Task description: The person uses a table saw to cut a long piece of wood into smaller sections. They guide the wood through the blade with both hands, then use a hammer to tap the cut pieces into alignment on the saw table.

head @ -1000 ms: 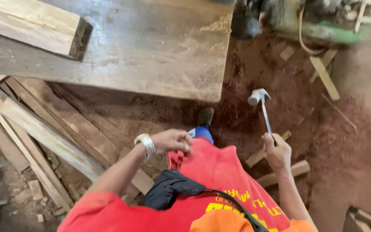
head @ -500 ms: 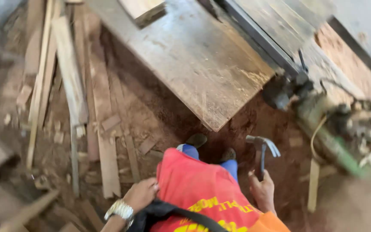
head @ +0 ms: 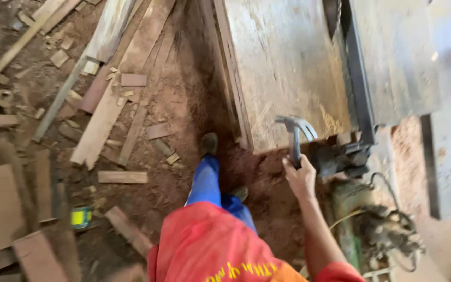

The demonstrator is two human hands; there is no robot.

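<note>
At about 3 o'clock from our feet, our right hand [head: 299,177] is wrapped tight around the handle of a claw hammer [head: 295,137], fingers closed on the lower grip, head pointing up toward 12 o'clock. The hammer head sits in front of the near edge of the wooden table [head: 283,68], roughly at its corner; we cannot tell if it touches the wood. Our left hand is out of frame, so nothing to say on its grip.

Pose: right arm stretched forward and slightly out from the body, forearm running from 5 o'clock up to the hand, wrist straight, thumb side facing the table. We are mid-stride, blue trouser leg [head: 207,180] and shoe [head: 209,143] stepping toward 12 o'clock along the table's left side.

Carrying it well, as we judge it: keep the grip firm and low on the handle, head up and away from the leg, and keep the swing of the arm small so the claw does not catch the table edge or the green motor [head: 371,230] with its cable at 4 o'clock. Footing matters more: wood offcuts [head: 123,177] and planks [head: 100,122] litter the dirt floor from 9 to 11 o'clock, and a small yellow-green tape roll [head: 81,216] lies at 8 o'clock, so we would watch each step.
</note>
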